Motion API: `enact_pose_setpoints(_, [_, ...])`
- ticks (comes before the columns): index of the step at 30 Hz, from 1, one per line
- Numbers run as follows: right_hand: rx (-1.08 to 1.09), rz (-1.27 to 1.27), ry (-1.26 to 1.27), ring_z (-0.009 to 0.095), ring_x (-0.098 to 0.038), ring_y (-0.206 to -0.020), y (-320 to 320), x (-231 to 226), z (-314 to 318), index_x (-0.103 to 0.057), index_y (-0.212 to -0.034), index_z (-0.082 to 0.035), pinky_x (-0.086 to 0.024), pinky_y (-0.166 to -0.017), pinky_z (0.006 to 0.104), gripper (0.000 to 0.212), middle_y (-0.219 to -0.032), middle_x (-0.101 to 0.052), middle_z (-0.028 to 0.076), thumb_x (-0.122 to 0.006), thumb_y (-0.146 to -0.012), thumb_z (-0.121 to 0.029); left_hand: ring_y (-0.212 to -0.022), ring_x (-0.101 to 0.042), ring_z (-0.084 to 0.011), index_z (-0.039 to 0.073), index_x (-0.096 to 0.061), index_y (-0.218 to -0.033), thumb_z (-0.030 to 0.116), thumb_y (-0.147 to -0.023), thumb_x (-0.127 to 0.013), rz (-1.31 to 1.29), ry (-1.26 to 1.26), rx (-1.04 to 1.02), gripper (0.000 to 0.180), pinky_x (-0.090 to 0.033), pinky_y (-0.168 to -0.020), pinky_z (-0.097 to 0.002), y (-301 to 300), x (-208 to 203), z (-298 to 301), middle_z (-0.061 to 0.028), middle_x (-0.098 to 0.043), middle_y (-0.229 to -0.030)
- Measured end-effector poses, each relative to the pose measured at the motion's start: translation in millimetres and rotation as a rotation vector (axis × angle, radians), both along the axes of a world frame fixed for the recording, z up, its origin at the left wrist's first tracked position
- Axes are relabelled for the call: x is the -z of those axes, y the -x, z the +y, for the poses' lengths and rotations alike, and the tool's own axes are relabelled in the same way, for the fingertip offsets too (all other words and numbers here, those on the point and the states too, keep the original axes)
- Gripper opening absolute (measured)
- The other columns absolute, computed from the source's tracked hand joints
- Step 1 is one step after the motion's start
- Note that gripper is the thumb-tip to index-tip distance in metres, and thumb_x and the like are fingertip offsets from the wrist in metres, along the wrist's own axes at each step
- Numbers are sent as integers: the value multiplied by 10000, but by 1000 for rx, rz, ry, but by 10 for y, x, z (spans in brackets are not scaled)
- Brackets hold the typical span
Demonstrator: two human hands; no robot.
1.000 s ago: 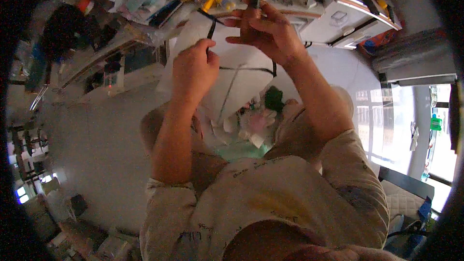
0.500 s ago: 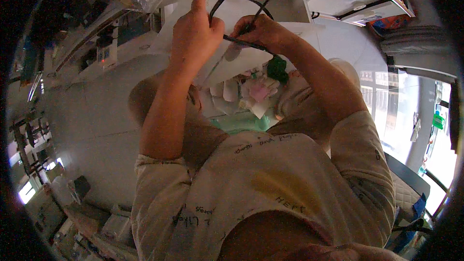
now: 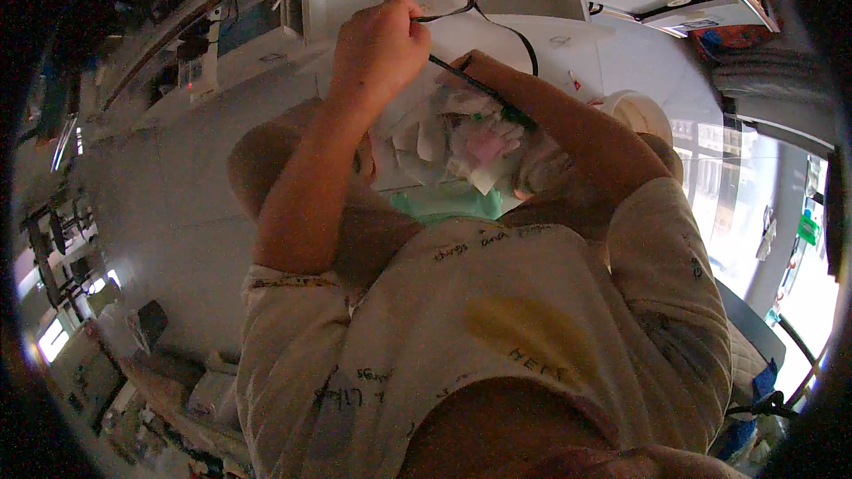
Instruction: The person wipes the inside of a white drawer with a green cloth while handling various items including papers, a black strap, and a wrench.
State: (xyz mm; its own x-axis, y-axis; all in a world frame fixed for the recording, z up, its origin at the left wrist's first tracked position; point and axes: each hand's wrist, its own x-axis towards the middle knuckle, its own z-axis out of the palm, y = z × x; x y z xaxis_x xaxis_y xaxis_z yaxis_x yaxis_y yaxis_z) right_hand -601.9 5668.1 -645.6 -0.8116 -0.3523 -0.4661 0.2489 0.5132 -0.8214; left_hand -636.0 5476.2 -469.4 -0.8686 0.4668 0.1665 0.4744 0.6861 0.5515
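A thin black strap stretches between my two hands and rises in a loop above them. My left hand is closed in a fist, with one stretch of the strap coming out beside its thumb. Lower and to the right, my right hand is bent and closed at the strap; its fingertips are mostly hidden. Another length of the strap slants down past the right hand toward a dark green bunch half covered by my forearm. Below my hands, crumpled white and pinkish paper fills a pale green bin between my knees.
An open white drawer stands just beyond my hands. Right of my knee is a round whitish tub. Cluttered shelves line the left, and a grey cushioned seat and bright windows are on the right.
My left hand has turned over from an upright thumb into a fist around the strap. My right hand has moved slightly down and right. The green bunch is now mostly covered by my forearm.
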Motion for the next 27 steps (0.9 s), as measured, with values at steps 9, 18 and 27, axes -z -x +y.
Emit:
enact_pose_setpoints(9, [143,-91,283,100,-587,-634,-133,111,-104,-697,-937,-75,-500,-598,279,220,-778,-672,20,-661,-788,-233,-743,-623,-341,60,-576,-865,145,-748,-575,17,28,-15,144,-492,-678,-437,-35,113,-53,-153,-637,-767])
enact_pose_setpoints(18, [384,-87,492,108,-586,-739,-310,-309,-137,-636,-900,-21,-503,-663,250,214,-809,-620,38,-637,-838,-226,-716,-602,-305,50,-527,-808,163,-777,-600,16,-2,66,138,-470,-628,-401,-66,-34,-207,-112,-611,-791])
enact_pose_setpoints(27, [934,-161,752,154,-609,-764,-950,-528,-308,-641,-920,10,-520,-700,267,191,-862,-636,85,-630,-844,-165,-925,-574,-304,80,-549,-948,-35,-761,-494,142,43,445,226,-475,-750,-410,-243,-90,-184,-83,-548,-1089])
